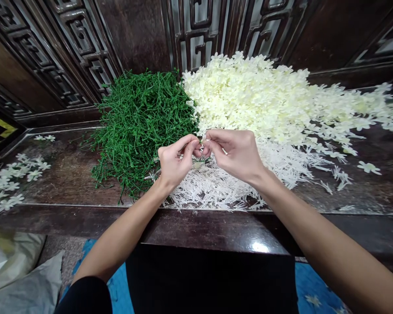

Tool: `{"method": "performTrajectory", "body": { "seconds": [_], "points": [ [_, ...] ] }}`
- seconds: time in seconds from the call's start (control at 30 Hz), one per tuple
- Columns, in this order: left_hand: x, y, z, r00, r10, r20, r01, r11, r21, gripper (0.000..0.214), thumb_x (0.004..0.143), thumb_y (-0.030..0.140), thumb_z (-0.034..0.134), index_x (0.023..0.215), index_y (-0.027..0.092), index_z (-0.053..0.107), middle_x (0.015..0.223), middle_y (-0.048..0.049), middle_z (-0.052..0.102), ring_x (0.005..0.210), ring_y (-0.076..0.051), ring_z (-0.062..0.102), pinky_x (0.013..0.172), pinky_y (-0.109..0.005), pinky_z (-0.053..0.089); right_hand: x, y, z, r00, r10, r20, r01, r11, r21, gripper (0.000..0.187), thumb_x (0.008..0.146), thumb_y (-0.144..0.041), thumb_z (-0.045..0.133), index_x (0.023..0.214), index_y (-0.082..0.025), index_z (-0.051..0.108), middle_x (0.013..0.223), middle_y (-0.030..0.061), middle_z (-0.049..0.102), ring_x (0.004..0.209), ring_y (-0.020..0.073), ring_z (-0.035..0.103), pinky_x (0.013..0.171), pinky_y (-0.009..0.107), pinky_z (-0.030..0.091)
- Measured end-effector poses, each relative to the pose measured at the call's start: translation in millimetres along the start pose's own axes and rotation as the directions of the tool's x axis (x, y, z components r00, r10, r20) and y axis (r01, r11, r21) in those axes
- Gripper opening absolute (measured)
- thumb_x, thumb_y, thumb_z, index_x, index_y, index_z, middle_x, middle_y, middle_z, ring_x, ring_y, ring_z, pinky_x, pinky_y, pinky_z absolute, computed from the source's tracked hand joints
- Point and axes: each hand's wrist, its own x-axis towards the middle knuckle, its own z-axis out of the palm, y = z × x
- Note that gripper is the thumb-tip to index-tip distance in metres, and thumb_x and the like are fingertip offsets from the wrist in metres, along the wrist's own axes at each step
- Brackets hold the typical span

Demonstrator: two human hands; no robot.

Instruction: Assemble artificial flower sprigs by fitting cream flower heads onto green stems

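Note:
My left hand [175,159] and my right hand [237,152] meet over the middle of a dark wooden table [68,174], fingertips pinched together on a small artificial flower piece that is mostly hidden between them. Behind my left hand lies a heap of green plastic stems [140,117]. Behind my right hand spreads a big pile of cream artificial flower petals [265,96]. Under both hands lies a pile of white spiky plastic pieces [216,187].
A few loose finished white flowers [13,179] lie at the table's left end. Stray petals [368,167] dot the right side. A carved dark wooden screen [196,30] backs the table. Pale bags [16,270] and a blue mat [118,283] lie on the floor.

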Motion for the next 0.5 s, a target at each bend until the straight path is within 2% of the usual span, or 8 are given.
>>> {"method": "performTrajectory", "body": {
  "seconds": [0.23,0.37,0.5],
  "points": [
    [-2.1,4.5,0.3,1.000,-0.023,0.009,0.022,1.000,0.022,0.023,0.093,0.024,0.055,0.073,0.020,0.066,0.058,0.0027,0.067,0.050,-0.009,0.061,0.053,-0.023,0.054,-1.6,-2.3,3.0,1.000,-0.021,-0.018,0.020,0.998,-0.057,0.025,0.088,-0.014,0.051,0.067,-0.023,0.061,0.064,-0.0005,0.067,0.060,0.0154,0.064,0.055,0.031,0.052],
    [-3.4,3.2,-0.6,1.000,0.008,0.009,-0.008,0.998,0.063,0.023,0.093,0.024,0.055,0.074,0.021,0.067,0.058,0.0027,0.066,0.048,-0.009,0.059,0.053,-0.023,0.053,-2.8,-2.1,4.4,0.998,-0.058,-0.023,0.055,0.991,-0.122,0.026,0.087,-0.013,0.050,0.066,-0.023,0.062,0.062,-0.0006,0.067,0.056,0.0152,0.061,0.052,0.031,0.049],
    [-2.0,0.7,-1.5,1.000,-0.013,0.026,0.011,0.997,0.079,0.024,0.093,0.027,0.055,0.074,0.022,0.068,0.057,0.0027,0.067,0.048,-0.009,0.059,0.052,-0.023,0.052,-3.2,2.9,4.9,1.000,-0.020,-0.016,0.017,0.988,-0.151,0.025,0.087,-0.015,0.051,0.067,-0.023,0.063,0.063,-0.0003,0.067,0.057,0.0157,0.061,0.052,0.032,0.049]
  ]
}}
